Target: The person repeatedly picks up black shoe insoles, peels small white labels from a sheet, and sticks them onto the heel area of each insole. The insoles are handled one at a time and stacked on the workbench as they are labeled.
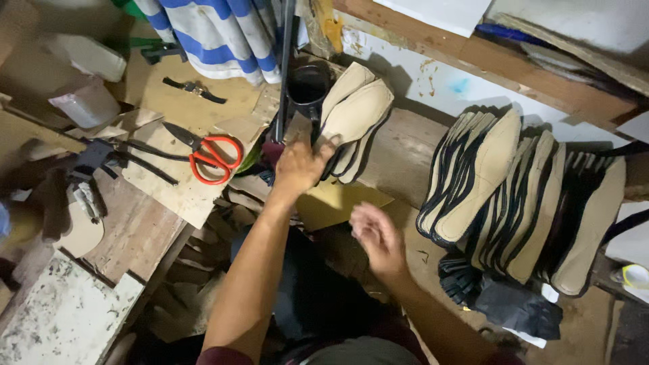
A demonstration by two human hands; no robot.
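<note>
Left hand steadies leaning tan shoe insoles at twelve o'clock, grip closed on them; right hand hovers open, empty

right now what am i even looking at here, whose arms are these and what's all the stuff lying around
This is one picture from a camera worn on a person's head, looking down at their own two bare arms in a cluttered workshop. The left hand reaches forward and touches a small leaning stack of tan shoe insoles beside a dark cup. The right hand hovers open lower down, holding nothing, and is a little blurred. To the right, many more insoles with dark edges stand in rows. On the left, red-handled scissors lie on a cardboard sheet on the wooden bench, and a blue-and-white striped cloth hangs at the top.
</note>
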